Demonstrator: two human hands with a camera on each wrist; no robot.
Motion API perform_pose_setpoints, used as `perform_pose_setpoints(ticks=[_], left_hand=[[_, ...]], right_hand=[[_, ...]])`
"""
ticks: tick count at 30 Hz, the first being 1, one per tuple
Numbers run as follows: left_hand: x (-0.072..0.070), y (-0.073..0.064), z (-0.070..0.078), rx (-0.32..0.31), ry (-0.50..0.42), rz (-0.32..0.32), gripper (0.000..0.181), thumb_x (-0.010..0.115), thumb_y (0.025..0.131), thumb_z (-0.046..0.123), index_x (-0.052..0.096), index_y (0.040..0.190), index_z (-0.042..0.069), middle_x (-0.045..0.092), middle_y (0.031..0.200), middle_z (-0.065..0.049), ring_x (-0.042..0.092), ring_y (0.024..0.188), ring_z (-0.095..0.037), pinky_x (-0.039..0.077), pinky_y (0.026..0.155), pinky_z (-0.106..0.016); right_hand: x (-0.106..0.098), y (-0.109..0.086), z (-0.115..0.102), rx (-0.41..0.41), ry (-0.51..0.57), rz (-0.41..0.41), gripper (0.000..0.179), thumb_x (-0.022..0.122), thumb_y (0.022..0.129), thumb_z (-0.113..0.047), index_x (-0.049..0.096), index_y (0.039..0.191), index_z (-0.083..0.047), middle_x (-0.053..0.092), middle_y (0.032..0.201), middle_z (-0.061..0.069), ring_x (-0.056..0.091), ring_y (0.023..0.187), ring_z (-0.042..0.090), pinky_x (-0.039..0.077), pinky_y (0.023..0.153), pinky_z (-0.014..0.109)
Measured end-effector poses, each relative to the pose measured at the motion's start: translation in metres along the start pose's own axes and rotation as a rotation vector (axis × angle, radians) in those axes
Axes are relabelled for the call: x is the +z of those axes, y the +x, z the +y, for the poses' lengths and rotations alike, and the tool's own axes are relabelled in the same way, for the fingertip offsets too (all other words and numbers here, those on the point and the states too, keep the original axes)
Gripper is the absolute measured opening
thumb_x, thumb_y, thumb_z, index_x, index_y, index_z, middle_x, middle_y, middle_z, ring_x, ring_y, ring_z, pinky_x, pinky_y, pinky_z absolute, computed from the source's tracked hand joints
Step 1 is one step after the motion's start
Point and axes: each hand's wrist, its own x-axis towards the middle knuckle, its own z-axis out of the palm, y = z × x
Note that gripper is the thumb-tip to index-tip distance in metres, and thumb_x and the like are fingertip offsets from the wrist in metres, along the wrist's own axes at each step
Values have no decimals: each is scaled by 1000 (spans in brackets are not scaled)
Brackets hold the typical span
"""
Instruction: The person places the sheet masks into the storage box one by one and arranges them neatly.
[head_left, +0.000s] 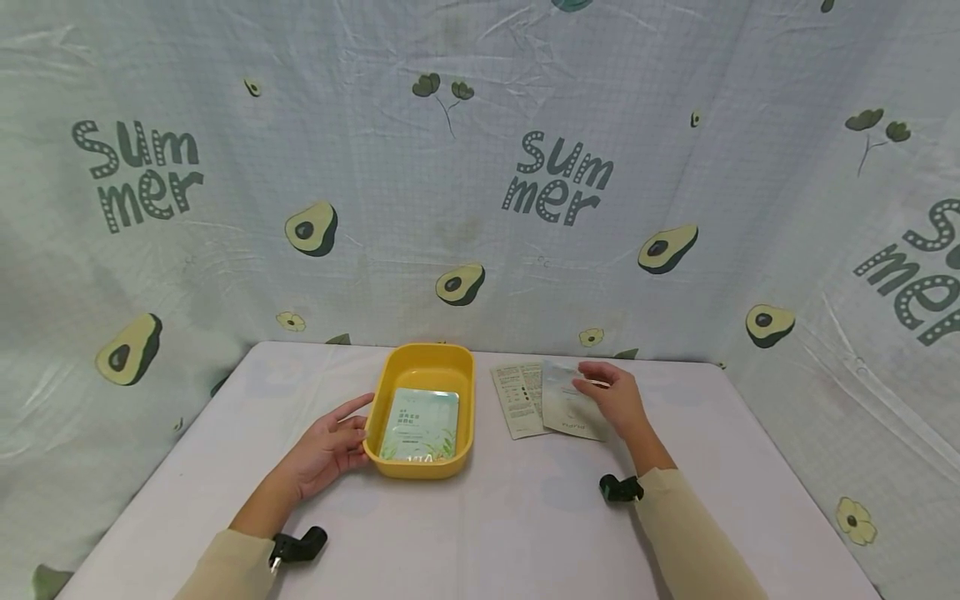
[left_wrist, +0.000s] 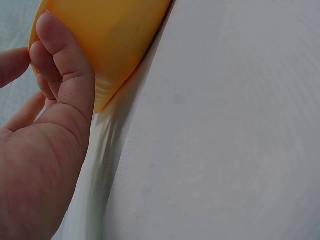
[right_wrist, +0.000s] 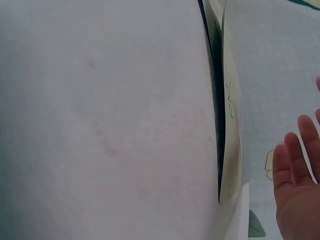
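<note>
In the head view a yellow plastic tray [head_left: 467,417] stands left of centre with a pale green flat packet [head_left: 422,423] lying in it. My left hand [head_left: 330,450] is at the tray's left side. Bent fingers [left_wrist: 62,45] lie against its outer wall and rim in the left wrist view. Right of the tray, a pale printed packet [head_left: 517,400] is partly covered by a whitish packet [head_left: 564,408]. My right hand [head_left: 613,400] is over the whitish packet's right side. Its fingers [right_wrist: 297,160] are fairly straight and stand apart from the packets in the right wrist view.
A white cloth covers the table [head_left: 525,533]. Behind it hangs a pale curtain [head_left: 375,167] with avocado and lettering prints, which also runs along both sides. Each wrist wears a small black camera [head_left: 300,546].
</note>
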Motion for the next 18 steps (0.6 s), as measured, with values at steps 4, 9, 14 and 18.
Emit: perform_pose_setpoints(ticks=[4, 9, 14, 18], left_hand=[[0, 0, 0, 1, 1, 2, 74, 53, 102, 4, 16, 165, 12, 59, 112, 2, 65, 86, -13, 59, 80, -27], [-1, 1, -1, -1, -1, 10, 73, 53, 102, 3, 17, 165, 13, 59, 111, 2, 65, 85, -13, 59, 79, -27], [-2, 1, -2, -1, 3, 9, 73, 53, 102, 3, 16, 165, 13, 59, 111, 1, 64, 86, -13, 59, 80, -27], [-2, 2, -2, -1, -1, 8, 73, 53, 102, 3, 17, 165, 13, 59, 111, 1, 65, 86, -13, 59, 80, -27]], right_hand=[[-4, 6, 4, 15, -26, -26, 52, 74, 95, -24, 60, 139, -1, 57, 146, 17, 51, 138, 34, 43, 115, 49], [-9, 13, 7, 21, -56, -39, 54, 74, 95, -23, 58, 142, 0, 54, 149, 19, 48, 140, 36, 40, 118, 50], [-13, 19, 10, 31, -85, -46, 56, 75, 94, -23, 58, 142, 0, 51, 151, 20, 46, 142, 36, 38, 119, 50], [-16, 24, 11, 54, -140, -55, 57, 75, 94, -27, 58, 142, -2, 50, 153, 19, 44, 144, 37, 36, 120, 51]])
